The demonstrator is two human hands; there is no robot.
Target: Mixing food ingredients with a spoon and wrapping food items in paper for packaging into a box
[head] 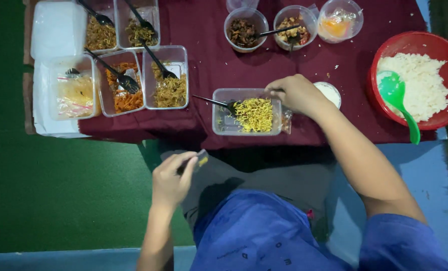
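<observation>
My right hand point(296, 93) rests on the far right corner of a clear rectangular tub point(221, 123) holding yellow noodles point(254, 114) and a black spoon point(216, 103); whether it grips the rim is unclear. Just beyond that hand sits a small white lidded cup point(332, 93). My left hand point(171, 178) is lower, over my lap, pinching a small clear packet with a yellow bit point(202, 159) between thumb and fingers.
On the maroon cloth point(204, 65) stand several clear tubs of shredded food with black spoons point(171, 75), three round cups point(244, 30) at the back, and a red bowl of white rice point(419, 83) with a green scoop point(397, 98) at right. Green floor lies to the left.
</observation>
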